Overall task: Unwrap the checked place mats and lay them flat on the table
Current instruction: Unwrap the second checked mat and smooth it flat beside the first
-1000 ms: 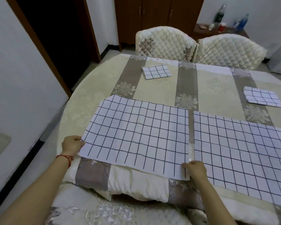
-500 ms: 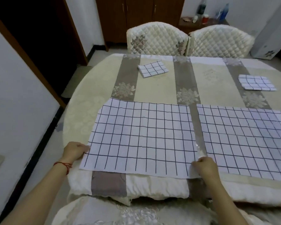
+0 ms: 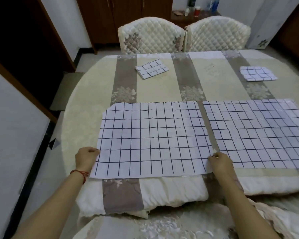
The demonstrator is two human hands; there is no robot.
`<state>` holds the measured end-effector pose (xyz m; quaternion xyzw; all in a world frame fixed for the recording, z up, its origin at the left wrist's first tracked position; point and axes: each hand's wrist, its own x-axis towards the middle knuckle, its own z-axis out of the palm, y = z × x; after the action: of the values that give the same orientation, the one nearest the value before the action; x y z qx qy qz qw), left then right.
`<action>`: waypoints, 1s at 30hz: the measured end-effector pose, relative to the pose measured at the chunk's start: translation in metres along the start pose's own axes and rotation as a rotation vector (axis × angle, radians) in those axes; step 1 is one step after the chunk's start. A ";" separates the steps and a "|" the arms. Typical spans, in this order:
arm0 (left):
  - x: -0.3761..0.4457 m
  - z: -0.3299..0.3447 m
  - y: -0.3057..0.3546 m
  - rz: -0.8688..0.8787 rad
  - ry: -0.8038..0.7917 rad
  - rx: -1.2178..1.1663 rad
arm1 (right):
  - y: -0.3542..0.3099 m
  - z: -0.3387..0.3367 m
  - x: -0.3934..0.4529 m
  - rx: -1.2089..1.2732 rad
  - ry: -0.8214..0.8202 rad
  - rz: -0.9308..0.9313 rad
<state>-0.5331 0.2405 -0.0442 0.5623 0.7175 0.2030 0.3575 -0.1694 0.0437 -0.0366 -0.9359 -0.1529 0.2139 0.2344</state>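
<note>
the left hand (image 3: 86, 157) grips the near left edge of the left place mat (image 3: 152, 138), fingers curled over the cloth, and the right hand (image 3: 220, 161) pinches the same mat at its near right corner. this white mat with dark checks lies spread flat along the near edge of the table (image 3: 86, 107), its front hem reaching just past the table edge, and its far left corner is folded under or cut off at a slant. just beside it on the right, with a narrow strip of tablecloth showing between them, the right place mat (image 3: 259, 133) lies open and flat, running off the picture at the right edge. two more checked mats are folded small: one folded mat (image 3: 151, 69) sits near the far edge of the table, left of the middle, and the other folded mat (image 3: 257, 76) rests toward the far right. the left wrist wears a red string bracelet (image 3: 79, 173). two quilted chairs (image 3: 185, 35) stand side by side behind the far edge, and bottles (image 3: 195, 7) stand on a low cabinet beyond them.
</note>
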 end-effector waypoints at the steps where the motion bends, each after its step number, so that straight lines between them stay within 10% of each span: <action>1: 0.000 0.001 0.001 -0.009 0.003 -0.003 | 0.001 0.000 0.001 0.002 0.004 -0.016; 14: -0.002 0.003 -0.008 0.005 -0.033 0.017 | -0.023 0.010 -0.016 -0.369 0.163 -0.227; 21: 0.001 0.004 -0.008 0.020 -0.043 0.029 | -0.083 0.095 -0.036 -0.270 -0.132 -0.721; 30: 0.038 0.008 0.014 0.058 -0.061 0.070 | -0.069 0.129 -0.033 -0.339 -0.124 -0.761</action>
<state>-0.5218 0.2795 -0.0502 0.6011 0.6963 0.1707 0.3531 -0.2715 0.1375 -0.0937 -0.8235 -0.5344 0.1396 0.1298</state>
